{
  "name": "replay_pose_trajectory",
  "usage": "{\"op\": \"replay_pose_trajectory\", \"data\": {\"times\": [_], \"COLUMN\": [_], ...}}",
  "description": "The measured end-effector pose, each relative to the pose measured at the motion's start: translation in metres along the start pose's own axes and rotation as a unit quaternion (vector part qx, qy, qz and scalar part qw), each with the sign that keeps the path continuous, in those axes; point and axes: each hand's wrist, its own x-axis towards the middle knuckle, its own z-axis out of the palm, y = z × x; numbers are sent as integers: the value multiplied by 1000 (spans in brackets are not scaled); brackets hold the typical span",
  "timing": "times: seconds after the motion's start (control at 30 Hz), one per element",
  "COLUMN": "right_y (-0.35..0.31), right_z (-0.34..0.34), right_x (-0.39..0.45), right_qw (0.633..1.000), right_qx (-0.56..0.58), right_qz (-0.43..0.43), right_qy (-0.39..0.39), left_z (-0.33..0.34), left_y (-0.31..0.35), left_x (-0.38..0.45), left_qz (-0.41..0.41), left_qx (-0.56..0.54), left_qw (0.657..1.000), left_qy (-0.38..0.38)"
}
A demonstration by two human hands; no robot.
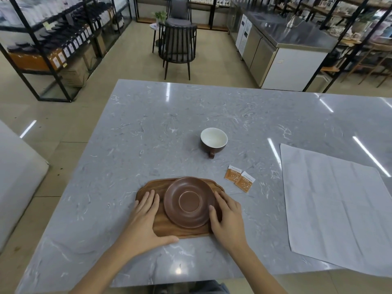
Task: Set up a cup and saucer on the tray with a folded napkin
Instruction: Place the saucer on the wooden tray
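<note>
Both flat: left hand [146, 217] on the tray [161, 228], right hand [228, 219] touching the saucer [189, 201].

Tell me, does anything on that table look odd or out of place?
Nothing spilled or broken. The brown saucer sits off-centre on the wooden tray, overhanging its far edge; the napkin lies unfolded.

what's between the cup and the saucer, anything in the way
Nothing visible. The cup stands alone on the table, and bare tabletop runs from it to the saucer on the tray. The two sachets lie off to the right of that path. The saucer's centre is empty.
</note>
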Motion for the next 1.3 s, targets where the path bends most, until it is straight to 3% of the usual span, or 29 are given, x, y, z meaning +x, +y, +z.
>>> {"op": "replay_pose_trajectory", "data": {"times": [0.67, 0.8, 0.93, 1.3], "right_y": [-6, -7, -6, -4], "right_z": [15, 16, 16, 11], "right_x": [-10, -10, -10, -6], "right_qw": [999, 998, 999, 999], "right_qx": [20, 22, 17, 18], "right_qz": [48, 52, 46, 18], "right_qy": [14, 20, 22, 29], "left_z": [-2, -8, -9, -6], "left_y": [-7, -11, -8, 2], "left_x": [6, 9, 9, 11], "left_qz": [29, 51, -1, -5], "left_qx": [-8, -68, -185, -214], "left_qw": [999, 996, 982, 977], "left_qy": [-26, -25, -26, -23]}}
